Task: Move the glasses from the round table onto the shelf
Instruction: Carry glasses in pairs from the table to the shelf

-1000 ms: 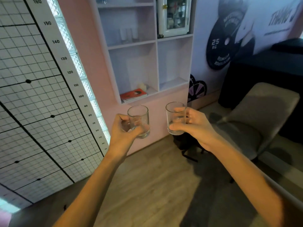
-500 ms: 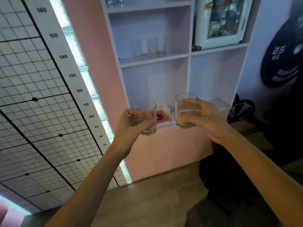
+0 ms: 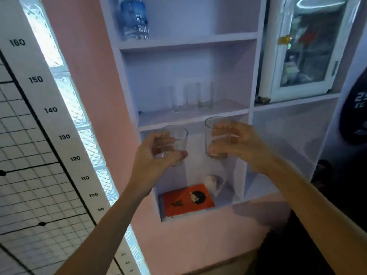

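Observation:
I hold one clear glass in each hand, both upright, in front of the white shelf unit. My left hand grips the left glass from the side. My right hand is wrapped around the right glass, which is slightly higher. Both glasses hang just below the front edge of the middle shelf. On that shelf stand several clear glasses, further back. The round table is out of view.
A water bottle stands on the shelf above. The lower compartment holds an orange book and a pale small object. A white glass-door cabinet sits at the right. A height chart covers the left wall.
The shelf unit has come much closer and now fills the view. Both hands have risen with their glasses from the lower compartment's level to just under the middle shelf.

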